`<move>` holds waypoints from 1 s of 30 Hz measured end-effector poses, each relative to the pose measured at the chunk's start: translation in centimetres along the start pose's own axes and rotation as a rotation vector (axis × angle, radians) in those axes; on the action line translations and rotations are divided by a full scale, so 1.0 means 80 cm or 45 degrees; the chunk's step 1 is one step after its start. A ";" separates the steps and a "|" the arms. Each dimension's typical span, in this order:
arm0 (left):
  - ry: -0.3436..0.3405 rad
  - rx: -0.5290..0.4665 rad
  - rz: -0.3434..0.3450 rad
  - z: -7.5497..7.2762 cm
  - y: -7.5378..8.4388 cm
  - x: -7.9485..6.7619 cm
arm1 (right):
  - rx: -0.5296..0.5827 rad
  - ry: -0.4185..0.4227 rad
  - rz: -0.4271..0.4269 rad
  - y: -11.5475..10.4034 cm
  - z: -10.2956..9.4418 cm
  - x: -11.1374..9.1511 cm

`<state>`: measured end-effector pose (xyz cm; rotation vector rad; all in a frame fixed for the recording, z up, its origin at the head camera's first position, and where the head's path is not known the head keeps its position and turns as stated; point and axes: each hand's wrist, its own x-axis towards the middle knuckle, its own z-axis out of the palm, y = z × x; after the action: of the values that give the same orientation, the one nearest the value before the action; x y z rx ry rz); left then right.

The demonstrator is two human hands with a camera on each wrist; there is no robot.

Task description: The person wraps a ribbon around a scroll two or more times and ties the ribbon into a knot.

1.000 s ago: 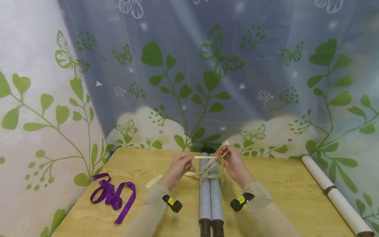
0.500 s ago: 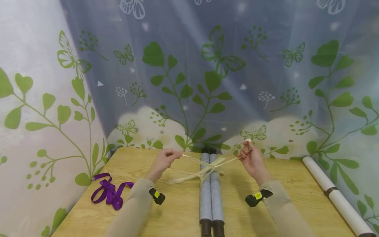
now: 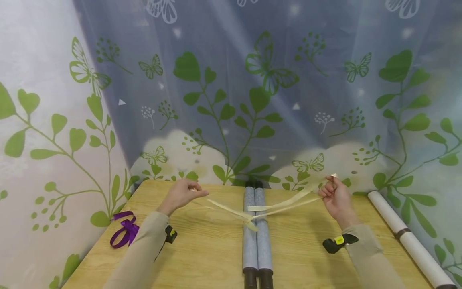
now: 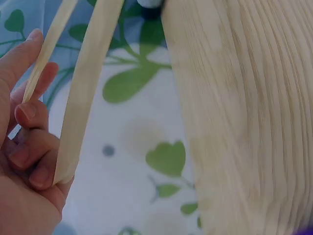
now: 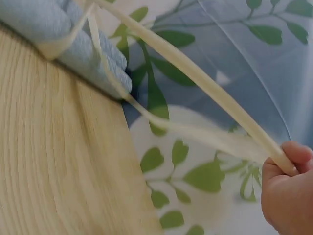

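Observation:
Two grey-blue rolled scrolls [image 3: 250,249] with dark end caps lie side by side on the table. A thin cream ribbon [image 3: 276,210] crosses them near their far half. To the left, my left hand [image 3: 178,196] has loosely curled fingers; in the left wrist view its fingers [image 4: 36,147] hold strands of the cream ribbon [image 4: 88,83]. In the head view the strand fades just short of the thumb. To the right, my right hand [image 3: 337,198] pinches the ribbon, and two strands run from it to the scrolls. In the right wrist view, thumb and fingers [image 5: 293,161] grip the ribbon [image 5: 205,88].
A purple ribbon [image 3: 124,233] lies at the table's left, partly hidden by the left sleeve. At the right edge lies a pale rolled scroll [image 3: 393,220] with a dark band. A patterned curtain [image 3: 231,100] hangs behind the wooden table [image 3: 310,257].
Both hands have moved apart, the left leftward and the right rightward. The ribbon strands are drawn out from the scrolls. The left sleeve now hides more of the purple ribbon.

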<state>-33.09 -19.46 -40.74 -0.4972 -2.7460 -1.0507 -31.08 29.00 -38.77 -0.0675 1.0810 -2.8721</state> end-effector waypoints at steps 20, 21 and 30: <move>-0.034 0.240 0.024 -0.032 -0.056 -0.006 | -0.565 0.216 -0.107 -0.037 -0.068 -0.018; -0.047 0.255 0.020 -0.030 -0.057 -0.006 | -0.629 0.243 -0.080 -0.038 -0.072 -0.019; -0.224 0.243 -0.081 -0.021 -0.068 -0.013 | -1.231 0.407 0.014 -0.025 -0.094 -0.025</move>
<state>-34.03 -24.62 -43.13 -0.4979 -2.9956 -0.7803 -29.73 35.62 -43.16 0.3493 2.3851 -2.0998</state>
